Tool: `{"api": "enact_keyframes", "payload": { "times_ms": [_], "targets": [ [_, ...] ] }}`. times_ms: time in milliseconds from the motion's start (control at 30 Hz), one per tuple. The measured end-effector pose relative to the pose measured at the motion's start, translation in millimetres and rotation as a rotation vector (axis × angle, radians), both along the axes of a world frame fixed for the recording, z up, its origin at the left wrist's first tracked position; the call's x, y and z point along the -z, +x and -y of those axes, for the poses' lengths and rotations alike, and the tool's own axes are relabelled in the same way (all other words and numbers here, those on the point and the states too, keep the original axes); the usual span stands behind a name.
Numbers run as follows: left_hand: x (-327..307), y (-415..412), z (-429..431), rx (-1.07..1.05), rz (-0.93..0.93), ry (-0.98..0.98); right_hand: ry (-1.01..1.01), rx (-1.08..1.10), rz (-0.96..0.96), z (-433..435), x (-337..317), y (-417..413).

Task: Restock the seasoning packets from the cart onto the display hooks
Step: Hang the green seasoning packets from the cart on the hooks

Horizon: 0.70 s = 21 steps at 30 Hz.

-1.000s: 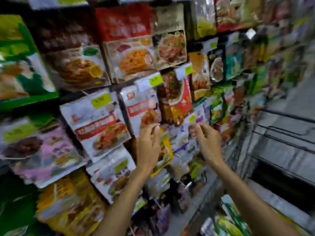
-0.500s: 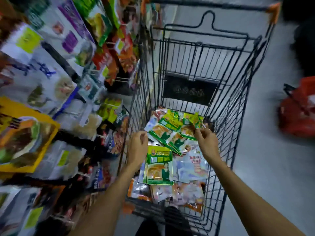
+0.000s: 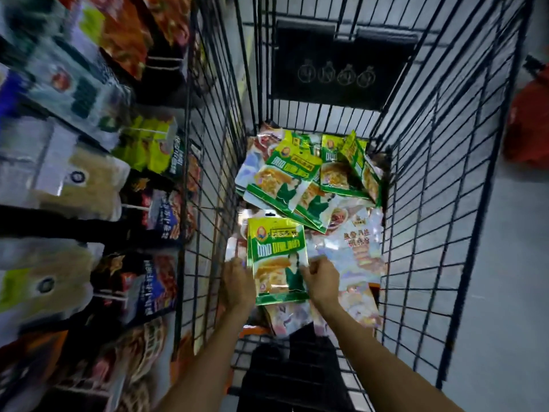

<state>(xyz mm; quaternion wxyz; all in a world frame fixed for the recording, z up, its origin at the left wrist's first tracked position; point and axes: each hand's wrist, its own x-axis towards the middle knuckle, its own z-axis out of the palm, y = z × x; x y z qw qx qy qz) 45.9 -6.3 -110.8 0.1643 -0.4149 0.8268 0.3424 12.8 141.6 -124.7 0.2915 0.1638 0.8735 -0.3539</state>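
Near the wire cart's (image 3: 430, 179) left wall, both hands — left hand (image 3: 237, 285), right hand (image 3: 322, 282) — pinch a green seasoning packet (image 3: 276, 257) by its lower edges; best lifted hang-hole upward.

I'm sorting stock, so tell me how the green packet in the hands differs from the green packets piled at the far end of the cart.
The held green packet is gripped by the left hand and right hand, squarely facing the camera; the far green packets lie loose, overlapping and tilted. The held one sits near; the pile rests against the cart end. Both share the green-yellow design.
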Motion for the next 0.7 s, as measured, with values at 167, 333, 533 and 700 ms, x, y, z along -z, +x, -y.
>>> {"api": "enact_keyframes", "payload": {
  "times_ms": [167, 333, 533, 700],
  "targets": [
    [9, -3, 1, -0.064, -0.033, 0.026, 0.038, 0.041, 0.011, 4, 5, 3],
    [11, -4, 3, -0.072, -0.015, 0.051, 0.029, 0.175, 0.024, -27, -3, 4],
    [4, -8, -10, -0.264, -0.099, 0.194, -0.019, 0.294, 0.137, -57, -7, 13],
    [-1, -9, -13, -0.325, -0.058, 0.312, -0.071, 0.254, 0.141, -63, -15, 13]
  ]
}}
